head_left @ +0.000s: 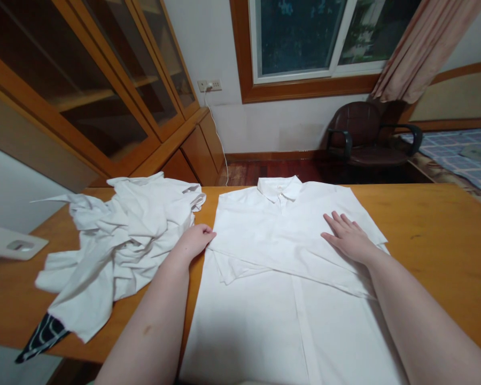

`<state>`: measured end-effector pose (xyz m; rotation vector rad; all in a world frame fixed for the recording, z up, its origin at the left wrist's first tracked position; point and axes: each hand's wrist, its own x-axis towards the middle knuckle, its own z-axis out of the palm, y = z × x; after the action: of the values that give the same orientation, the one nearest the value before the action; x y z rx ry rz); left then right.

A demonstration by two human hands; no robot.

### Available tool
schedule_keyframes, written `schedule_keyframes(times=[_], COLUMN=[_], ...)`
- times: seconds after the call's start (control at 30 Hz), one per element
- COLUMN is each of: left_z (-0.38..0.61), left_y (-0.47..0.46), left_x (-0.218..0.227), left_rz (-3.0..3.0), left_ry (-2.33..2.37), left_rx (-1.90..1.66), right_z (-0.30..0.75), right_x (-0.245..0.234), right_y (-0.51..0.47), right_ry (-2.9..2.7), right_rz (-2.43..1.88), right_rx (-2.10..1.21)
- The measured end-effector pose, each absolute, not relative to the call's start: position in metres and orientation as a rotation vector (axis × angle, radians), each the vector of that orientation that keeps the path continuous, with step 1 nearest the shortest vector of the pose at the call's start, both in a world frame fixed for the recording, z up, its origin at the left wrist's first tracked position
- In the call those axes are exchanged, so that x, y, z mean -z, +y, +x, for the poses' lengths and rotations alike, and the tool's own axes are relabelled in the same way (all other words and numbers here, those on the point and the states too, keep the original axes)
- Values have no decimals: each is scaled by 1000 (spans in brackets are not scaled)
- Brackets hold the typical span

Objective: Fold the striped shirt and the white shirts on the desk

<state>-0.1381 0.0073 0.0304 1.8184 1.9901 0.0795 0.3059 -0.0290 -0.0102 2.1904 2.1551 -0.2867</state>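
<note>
A white collared shirt (272, 299) lies flat on the wooden table (436, 235), collar at the far edge, with a sleeve folded across its chest. My left hand (195, 239) is closed, pinching the end of that folded sleeve at the shirt's left edge. My right hand (347, 234) lies open and flat on the shirt's right chest, fingers stretched toward the collar.
A crumpled pile of white garments (120, 240) sits on the table's left, with a dark patterned cloth (42, 334) poking out beneath. A white plastic piece (8, 240) lies at far left. Beyond the table stand a dark armchair (364, 136), wooden glass-door cabinets (104, 80) and a window.
</note>
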Motion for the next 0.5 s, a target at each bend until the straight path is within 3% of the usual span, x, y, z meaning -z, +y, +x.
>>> schedule_keyframes(times=[0.33,0.5], left_z=[-131,-122], left_y=[11,4], left_x=[-18,-29], left_rz=[1898,1919], left_ry=[2130,2308], left_rx=[262,-13], right_z=[304,301], right_x=[13,9], right_y=[-30,-31], right_ry=[2153,2146], right_rz=[2202,2198], right_rx=[239,249])
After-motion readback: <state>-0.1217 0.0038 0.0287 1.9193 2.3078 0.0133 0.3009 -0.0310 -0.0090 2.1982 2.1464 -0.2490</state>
